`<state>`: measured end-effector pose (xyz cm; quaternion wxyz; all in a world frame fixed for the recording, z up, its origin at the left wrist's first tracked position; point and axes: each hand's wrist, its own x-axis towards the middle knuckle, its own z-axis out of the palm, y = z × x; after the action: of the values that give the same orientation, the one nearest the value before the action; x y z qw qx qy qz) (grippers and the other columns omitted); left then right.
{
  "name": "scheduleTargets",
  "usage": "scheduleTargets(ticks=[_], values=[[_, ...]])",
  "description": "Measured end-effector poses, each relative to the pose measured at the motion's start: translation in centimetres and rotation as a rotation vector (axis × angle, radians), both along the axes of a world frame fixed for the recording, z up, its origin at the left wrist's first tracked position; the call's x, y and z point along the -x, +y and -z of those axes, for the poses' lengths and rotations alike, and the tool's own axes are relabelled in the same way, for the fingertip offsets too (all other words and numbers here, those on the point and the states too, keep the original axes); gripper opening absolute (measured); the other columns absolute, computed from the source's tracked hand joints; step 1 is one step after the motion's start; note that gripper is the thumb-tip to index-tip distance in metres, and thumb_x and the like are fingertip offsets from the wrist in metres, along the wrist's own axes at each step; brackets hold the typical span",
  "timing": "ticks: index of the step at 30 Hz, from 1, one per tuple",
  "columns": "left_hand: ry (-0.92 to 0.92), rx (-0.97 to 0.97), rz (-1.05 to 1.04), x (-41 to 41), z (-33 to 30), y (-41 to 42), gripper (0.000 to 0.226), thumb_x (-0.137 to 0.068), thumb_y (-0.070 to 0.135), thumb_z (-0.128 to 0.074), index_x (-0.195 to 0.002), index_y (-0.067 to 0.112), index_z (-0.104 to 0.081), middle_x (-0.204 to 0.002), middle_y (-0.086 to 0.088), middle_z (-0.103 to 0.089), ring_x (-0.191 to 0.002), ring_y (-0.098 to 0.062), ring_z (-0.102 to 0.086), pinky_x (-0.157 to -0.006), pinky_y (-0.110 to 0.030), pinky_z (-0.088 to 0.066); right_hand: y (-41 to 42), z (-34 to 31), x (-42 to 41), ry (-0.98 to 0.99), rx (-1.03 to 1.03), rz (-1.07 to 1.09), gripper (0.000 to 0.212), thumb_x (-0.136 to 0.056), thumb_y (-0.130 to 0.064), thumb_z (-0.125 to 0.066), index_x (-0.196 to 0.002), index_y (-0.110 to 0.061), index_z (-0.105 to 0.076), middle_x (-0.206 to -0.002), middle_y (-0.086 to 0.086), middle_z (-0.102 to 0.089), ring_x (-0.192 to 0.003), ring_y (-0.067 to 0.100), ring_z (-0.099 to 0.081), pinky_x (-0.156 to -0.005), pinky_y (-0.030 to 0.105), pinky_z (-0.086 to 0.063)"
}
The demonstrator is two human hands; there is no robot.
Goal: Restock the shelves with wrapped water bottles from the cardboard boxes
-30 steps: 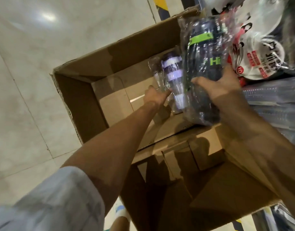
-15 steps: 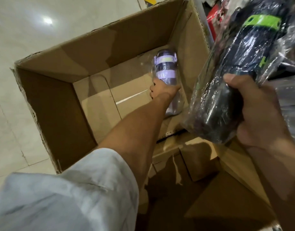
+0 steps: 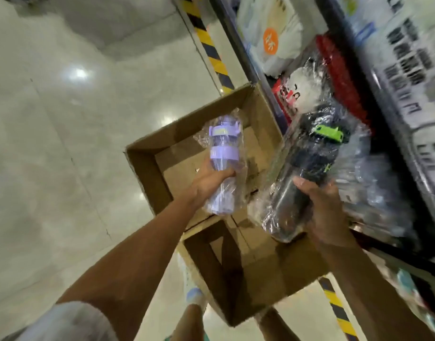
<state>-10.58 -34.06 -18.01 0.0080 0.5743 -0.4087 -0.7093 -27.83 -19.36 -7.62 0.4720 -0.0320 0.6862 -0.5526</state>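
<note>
Above box (image 3: 147, 166), left hand (image 3: 206, 180) has lifted purple bottle (image 3: 222, 163).

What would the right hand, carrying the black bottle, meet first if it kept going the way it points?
Probably the wrapped goods on the shelf ahead of the right hand and its black bottle; motion blur leaves depth uncertain.

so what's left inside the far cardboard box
Only bare cardboard floor shows inside the far box. The purple bottle in the left hand covers part of it, so that part is hidden.
</note>
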Motion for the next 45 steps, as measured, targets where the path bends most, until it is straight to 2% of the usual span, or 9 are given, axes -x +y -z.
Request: scheduleTargets(ticks=[4,8,16,21,25,29,34,39,45], values=[[0.074,0.009,0.058,-2.7,-12.5,1.9,0.049,-0.067,0.024,-0.082,-0.113,0.025,-0.066,-0.105,-0.008,-0.077,-0.096,-0.026,-0.075,-0.088,-0.043,-0.062,2.3,-9.8,-3.4,-0.038,-0.011,0.12,0.069,-0.076,-0.018,-0.076,-0.141,-0.006,-0.055,-0.109,-0.001,-0.075,-0.101,0.02,-0.072,-0.08,0.034,-0.059],[0.103,-0.028,0.097,-5.4,-24.6,5.0,0.044,-0.08,0.023,-0.083,-0.121,0.024,-0.067,-0.114,-0.007,-0.076,-0.101,-0.024,-0.075,-0.094,-0.045,-0.06,4.9,-20.1,-6.4,-0.08,0.02,0.253,0.115,-0.043,-0.044,-0.103,-0.144,-0.016,-0.055,-0.136,0.015,-0.067,-0.126,0.038,-0.062,-0.106,0.055,-0.049],[0.24,0.092,0.24,-7.0,-45.6,12.6,0.086,-0.056,0.054,-0.083,-0.133,0.028,-0.057,-0.124,-0.002,-0.07,-0.115,-0.022,-0.068,-0.103,-0.049,-0.055,15.2,-37.9,-9.0,-0.077,0.056,0.402,0.085,-0.045,-0.031,-0.097,-0.118,-0.001,-0.064,-0.093,0.01,-0.075,-0.088,0.029,-0.071,-0.074,0.036,-0.059],[0.285,0.177,0.4,-6.0,-54.5,18.9,0.086,-0.056,0.047,-0.089,-0.133,0.018,-0.061,-0.121,-0.01,-0.073,-0.115,-0.032,-0.069,-0.094,-0.044,-0.06,25.0,-45.2,-9.3,0.002,0.111,0.555,0.041,-0.08,0.003,-0.082,-0.114,-0.002,-0.061,-0.088,0.009,-0.073,-0.088,0.032,-0.067,-0.061,0.026,-0.058],[0.239,0.231,0.524,-4.4,-59.3,26.5,0.097,-0.048,0.057,-0.097,-0.127,0.013,-0.061,-0.12,-0.009,-0.073,-0.109,-0.027,-0.072,-0.094,-0.047,-0.059,34.9,-49.1,-10.0,0.084,0.198,0.557,0.08,-0.066,-0.019,-0.094,-0.134,-0.005,-0.055,-0.109,0.016,-0.074,-0.104,0.037,-0.07,-0.083,0.041,-0.058],[0.237,0.293,0.617,-2.8,-62.6,36.6,0.056,-0.081,0.023,-0.087,-0.127,0.016,-0.057,-0.118,-0.004,-0.07,-0.103,-0.02,-0.07,-0.083,-0.035,-0.059,45.4,-52.5,-10.9,0.143,0.234,0.65,0.11,-0.051,-0.037,-0.096,-0.145,-0.01,-0.044,-0.104,0.009,-0.076,-0.101,0.027,-0.074,-0.087,0.041,-0.059],[0.396,0.37,0.746,-1.6,-64.7,48.5,0.071,-0.066,0.05,-0.095,-0.12,0.014,-0.064,-0.108,-0.012,-0.073,-0.091,-0.022,-0.072,-0.071,-0.036,-0.058,58.0,-55.2,-11.8,0.21,0.293,0.738,0.142,-0.032,-0.051,-0.105,-0.152,-0.012,-0.041,-0.123,0.011,-0.075,-0.115,0.032,-0.07,-0.105,0.053,-0.052],[0.518,0.406,0.872,1.2,-67.4,58.2,0.073,-0.067,0.03,-0.091,-0.13,0.009,-0.061,-0.116,-0.019,-0.072,-0.105,-0.029,-0.072,-0.082,-0.033,-0.06,67.2,-58.7,-12.6,0.296,0.304,0.799,0.114,-0.034,-0.044,-0.105,-0.134,-0.021,-0.054,-0.118,0.008,-0.077,-0.108,0.027,-0.074,-0.086,0.035,-0.059],[0.604,0.424,0.936,6.5,-68.8,63.4,0.086,-0.066,0.028,-0.096,-0.14,0.033,-0.053,-0.128,0.005,-0.071,-0.119,-0.017,-0.068,-0.103,-0.042,-0.055,73.2,-59.4,-11.5,0.383,0.28,0.848,0.078,-0.064,-0.015,-0.096,-0.13,-0.033,-0.058,-0.119,0.002,-0.077,-0.112,0.027,-0.072,-0.101,0.052,-0.053]])
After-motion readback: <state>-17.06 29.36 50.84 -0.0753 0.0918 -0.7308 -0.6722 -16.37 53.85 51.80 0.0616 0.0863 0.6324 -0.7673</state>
